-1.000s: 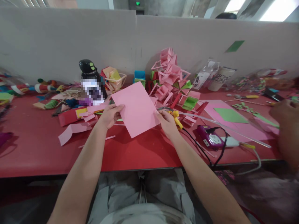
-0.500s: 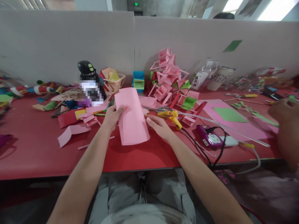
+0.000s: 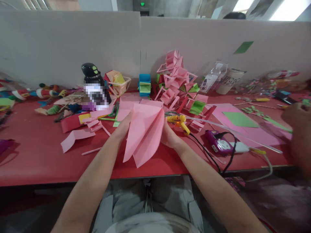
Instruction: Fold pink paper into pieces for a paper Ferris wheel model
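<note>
Head cam: L hand (image 3: 126, 124) & R hand (image 3: 168, 135) grasp a bent pink paper sheet (image 3: 142, 124) b/w them, above table's near edge at 6 o'clock – fingertips hidden. Yellow glue gun (image 3: 184, 127) at its 3 o'clock. Prob. mid-fold – next move calls for aligning edges.

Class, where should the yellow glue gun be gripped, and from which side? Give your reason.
The yellow glue gun is probably best gripped by its handle, coming from the near right: the handle slants that way, lying nearer the person than the clear rod running off rightward.
</note>
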A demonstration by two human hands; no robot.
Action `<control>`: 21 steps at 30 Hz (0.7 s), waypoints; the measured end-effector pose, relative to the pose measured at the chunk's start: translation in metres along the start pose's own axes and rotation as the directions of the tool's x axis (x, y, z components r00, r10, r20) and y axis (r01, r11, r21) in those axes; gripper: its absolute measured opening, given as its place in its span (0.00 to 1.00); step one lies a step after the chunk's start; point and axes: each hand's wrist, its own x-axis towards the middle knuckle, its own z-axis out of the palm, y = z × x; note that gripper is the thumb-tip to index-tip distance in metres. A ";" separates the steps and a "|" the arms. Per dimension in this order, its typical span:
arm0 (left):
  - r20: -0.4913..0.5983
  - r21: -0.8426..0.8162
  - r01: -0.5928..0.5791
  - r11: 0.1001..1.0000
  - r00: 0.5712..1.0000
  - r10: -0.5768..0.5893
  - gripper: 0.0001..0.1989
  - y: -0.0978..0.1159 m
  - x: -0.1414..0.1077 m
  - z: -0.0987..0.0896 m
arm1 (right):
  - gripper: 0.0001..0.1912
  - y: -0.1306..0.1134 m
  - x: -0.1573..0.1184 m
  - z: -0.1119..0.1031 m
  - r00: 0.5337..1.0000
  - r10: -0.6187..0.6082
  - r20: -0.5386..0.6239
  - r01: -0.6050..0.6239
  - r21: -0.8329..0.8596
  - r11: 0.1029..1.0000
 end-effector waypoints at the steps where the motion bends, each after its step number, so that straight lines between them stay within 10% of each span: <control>1: 0.064 -0.037 0.007 0.999 0.998 -0.004 0.33 0.002 -0.001 0.000 | 0.36 -0.001 -0.001 0.000 1.000 -0.006 -0.018 0.007 0.018 1.000; 7: 0.420 0.186 -0.183 0.965 0.903 0.090 0.25 0.012 -0.004 0.000 | 0.39 -0.005 -0.003 0.002 0.998 0.029 -0.051 -0.029 0.008 1.000; 13: 0.476 0.529 -0.443 0.723 0.861 0.179 0.46 -0.004 -0.012 0.018 | 0.33 0.001 0.003 0.003 0.992 0.060 -0.113 -0.058 0.023 0.998; 18: 0.468 0.550 -0.514 0.658 0.842 0.267 0.20 -0.011 -0.010 0.021 | 0.33 -0.002 0.005 0.005 0.988 0.070 -0.135 -0.067 0.026 0.997; 21: 0.473 0.577 -0.526 0.626 0.839 0.268 0.29 -0.010 -0.010 0.021 | 0.35 -0.005 0.005 0.009 0.987 0.079 -0.138 -0.073 0.042 0.996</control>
